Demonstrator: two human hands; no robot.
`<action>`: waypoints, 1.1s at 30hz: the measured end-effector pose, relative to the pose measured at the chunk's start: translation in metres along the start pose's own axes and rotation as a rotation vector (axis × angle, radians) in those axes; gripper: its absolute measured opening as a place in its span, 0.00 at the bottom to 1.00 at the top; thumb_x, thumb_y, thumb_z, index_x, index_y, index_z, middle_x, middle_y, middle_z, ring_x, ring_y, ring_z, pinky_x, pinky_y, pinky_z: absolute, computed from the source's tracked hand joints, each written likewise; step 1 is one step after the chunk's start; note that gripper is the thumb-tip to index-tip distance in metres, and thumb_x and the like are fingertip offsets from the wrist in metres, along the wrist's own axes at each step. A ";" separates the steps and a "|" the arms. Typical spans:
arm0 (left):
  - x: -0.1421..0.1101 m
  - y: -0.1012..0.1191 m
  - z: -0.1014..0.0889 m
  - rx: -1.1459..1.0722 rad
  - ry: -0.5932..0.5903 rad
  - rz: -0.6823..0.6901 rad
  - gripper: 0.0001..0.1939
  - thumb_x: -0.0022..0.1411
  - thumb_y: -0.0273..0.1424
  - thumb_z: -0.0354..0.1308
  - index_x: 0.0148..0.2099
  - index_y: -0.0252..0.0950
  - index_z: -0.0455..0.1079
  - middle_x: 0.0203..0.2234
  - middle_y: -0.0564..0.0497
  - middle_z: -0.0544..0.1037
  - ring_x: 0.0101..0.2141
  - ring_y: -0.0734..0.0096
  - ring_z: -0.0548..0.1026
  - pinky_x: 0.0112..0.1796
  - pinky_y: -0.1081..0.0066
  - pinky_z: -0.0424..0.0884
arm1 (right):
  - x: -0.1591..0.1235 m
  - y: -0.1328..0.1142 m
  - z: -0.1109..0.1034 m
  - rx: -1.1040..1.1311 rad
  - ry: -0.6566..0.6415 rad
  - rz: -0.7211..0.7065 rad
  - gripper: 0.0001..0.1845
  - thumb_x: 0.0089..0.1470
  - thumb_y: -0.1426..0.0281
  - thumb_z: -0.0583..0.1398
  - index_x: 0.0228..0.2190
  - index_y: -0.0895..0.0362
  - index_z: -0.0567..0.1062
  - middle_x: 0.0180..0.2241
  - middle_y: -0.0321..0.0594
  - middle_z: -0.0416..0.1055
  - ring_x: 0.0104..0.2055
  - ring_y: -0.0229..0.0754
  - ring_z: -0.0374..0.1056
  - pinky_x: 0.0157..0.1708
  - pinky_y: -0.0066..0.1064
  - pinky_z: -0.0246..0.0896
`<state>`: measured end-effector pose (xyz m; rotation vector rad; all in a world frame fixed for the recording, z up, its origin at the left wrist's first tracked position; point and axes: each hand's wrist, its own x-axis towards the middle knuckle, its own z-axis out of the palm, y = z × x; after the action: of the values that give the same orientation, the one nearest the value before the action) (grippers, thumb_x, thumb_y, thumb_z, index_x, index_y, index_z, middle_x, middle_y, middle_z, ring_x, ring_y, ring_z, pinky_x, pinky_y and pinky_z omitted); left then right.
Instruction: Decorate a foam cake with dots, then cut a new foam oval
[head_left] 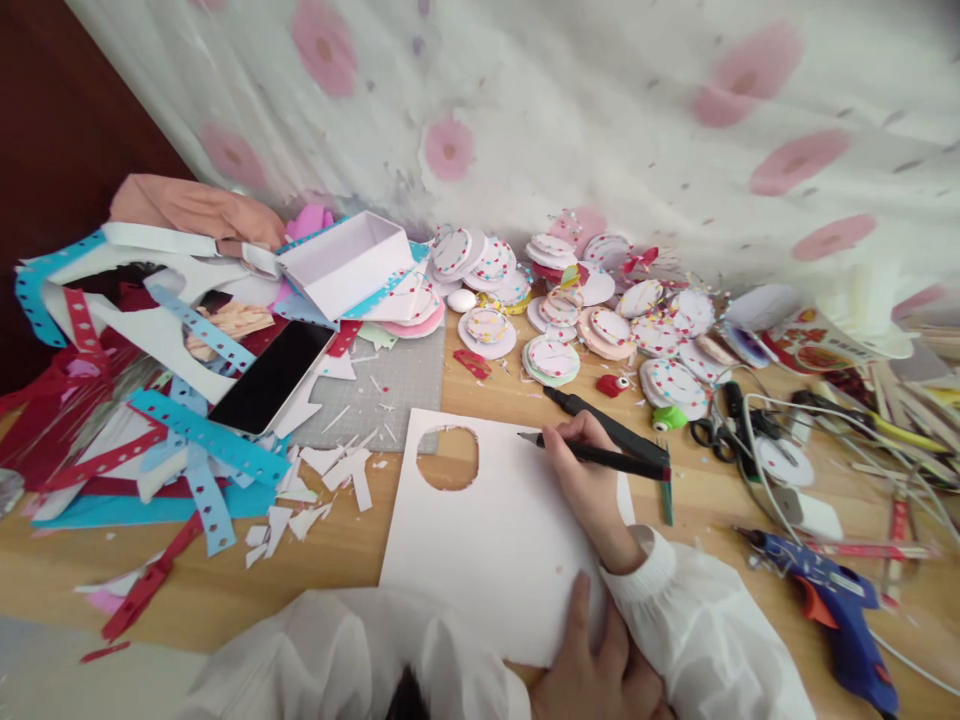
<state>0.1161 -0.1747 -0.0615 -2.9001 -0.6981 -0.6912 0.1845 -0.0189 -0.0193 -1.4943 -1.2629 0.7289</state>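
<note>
A white sheet of card (480,540) lies on the table in front of me, with a rounded hole cut near its upper left. My right hand (585,480) grips a black pen (622,460), its tip at the card's upper edge, right of the hole. Low on the sheet, my left hand (600,665) rests flat with fingers spread on the card's lower right, partly beneath the right forearm. Just behind the right hand lies a thick black marker (615,425).
Decorated paper discs (551,360) crowd the back. To the left are a phone (274,378), a white box (349,265), paper strips and scraps on a grey mat (382,385). Scissors (712,435), a blue glue gun (825,595) and cables lie right.
</note>
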 end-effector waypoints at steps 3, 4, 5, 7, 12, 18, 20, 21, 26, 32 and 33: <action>-0.001 0.004 0.004 -0.024 -0.034 0.010 0.16 0.66 0.42 0.47 0.48 0.46 0.72 0.44 0.54 0.77 0.47 0.48 0.75 0.47 0.39 0.68 | 0.000 0.002 -0.002 -0.001 0.049 -0.015 0.15 0.51 0.65 0.61 0.21 0.54 0.60 0.20 0.30 0.60 0.23 0.35 0.57 0.25 0.28 0.53; -0.001 0.004 0.004 -0.024 -0.024 0.001 0.15 0.67 0.42 0.47 0.48 0.46 0.72 0.44 0.54 0.78 0.47 0.48 0.75 0.48 0.37 0.66 | 0.000 0.002 -0.002 -0.007 0.052 -0.022 0.15 0.51 0.65 0.61 0.21 0.54 0.60 0.20 0.30 0.60 0.23 0.35 0.57 0.25 0.28 0.53; 0.000 0.003 0.003 -0.016 0.001 -0.010 0.15 0.67 0.41 0.47 0.47 0.46 0.73 0.43 0.54 0.78 0.46 0.48 0.75 0.48 0.36 0.65 | 0.000 0.002 -0.002 -0.018 0.049 -0.030 0.15 0.51 0.66 0.61 0.21 0.54 0.60 0.19 0.29 0.60 0.23 0.35 0.57 0.24 0.28 0.53; 0.002 0.000 -0.002 0.003 0.053 -0.022 0.14 0.67 0.38 0.47 0.46 0.46 0.74 0.41 0.54 0.79 0.44 0.50 0.76 0.50 0.35 0.63 | 0.000 0.002 -0.002 -0.052 0.041 -0.045 0.15 0.50 0.66 0.61 0.20 0.54 0.60 0.19 0.29 0.60 0.23 0.35 0.56 0.24 0.28 0.53; 0.008 -0.011 -0.017 0.017 0.030 0.006 0.12 0.66 0.39 0.50 0.44 0.49 0.75 0.39 0.57 0.79 0.43 0.53 0.77 0.51 0.39 0.64 | 0.000 0.002 -0.003 -0.097 0.042 -0.050 0.14 0.50 0.67 0.61 0.21 0.54 0.60 0.20 0.29 0.59 0.23 0.35 0.56 0.25 0.28 0.52; 0.008 -0.014 -0.023 0.001 -0.003 0.038 0.13 0.67 0.38 0.48 0.46 0.51 0.74 0.41 0.56 0.78 0.44 0.50 0.76 0.51 0.33 0.57 | 0.001 0.004 -0.003 -0.094 0.039 -0.056 0.14 0.50 0.67 0.60 0.21 0.54 0.60 0.20 0.29 0.60 0.24 0.36 0.56 0.26 0.29 0.52; 0.008 -0.014 -0.022 0.004 0.009 0.025 0.13 0.67 0.38 0.48 0.46 0.51 0.74 0.41 0.56 0.78 0.45 0.49 0.75 0.52 0.34 0.56 | 0.001 0.005 -0.002 -0.101 0.039 -0.053 0.14 0.50 0.67 0.60 0.21 0.54 0.60 0.20 0.29 0.59 0.24 0.35 0.55 0.26 0.29 0.52; 0.008 -0.014 -0.022 0.012 0.014 0.019 0.14 0.67 0.38 0.48 0.46 0.50 0.74 0.41 0.56 0.78 0.45 0.50 0.75 0.52 0.34 0.55 | 0.001 0.005 -0.002 -0.103 0.035 -0.053 0.14 0.51 0.67 0.60 0.21 0.54 0.59 0.20 0.29 0.59 0.23 0.35 0.55 0.26 0.29 0.52; 0.009 -0.014 -0.023 0.037 0.025 0.018 0.13 0.67 0.39 0.48 0.46 0.49 0.74 0.42 0.55 0.78 0.45 0.51 0.75 0.53 0.34 0.55 | 0.000 0.005 -0.003 -0.112 0.048 -0.080 0.14 0.51 0.67 0.60 0.21 0.54 0.59 0.20 0.29 0.58 0.23 0.35 0.54 0.26 0.29 0.51; 0.010 -0.015 -0.023 0.038 0.037 0.035 0.12 0.67 0.37 0.49 0.44 0.47 0.74 0.41 0.54 0.79 0.43 0.50 0.76 0.53 0.30 0.51 | -0.001 0.003 -0.005 -0.120 0.048 -0.075 0.15 0.52 0.66 0.59 0.21 0.54 0.59 0.20 0.29 0.58 0.23 0.35 0.54 0.25 0.29 0.51; 0.010 -0.015 -0.023 0.037 0.038 0.037 0.12 0.67 0.38 0.49 0.44 0.48 0.74 0.40 0.55 0.79 0.43 0.50 0.76 0.53 0.30 0.51 | -0.001 0.003 -0.005 -0.119 0.046 -0.066 0.15 0.52 0.66 0.59 0.21 0.54 0.59 0.20 0.29 0.58 0.23 0.35 0.55 0.25 0.29 0.51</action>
<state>0.1078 -0.1616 -0.0371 -2.8509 -0.6444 -0.7194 0.1900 -0.0216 -0.0210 -1.5487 -1.3339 0.5817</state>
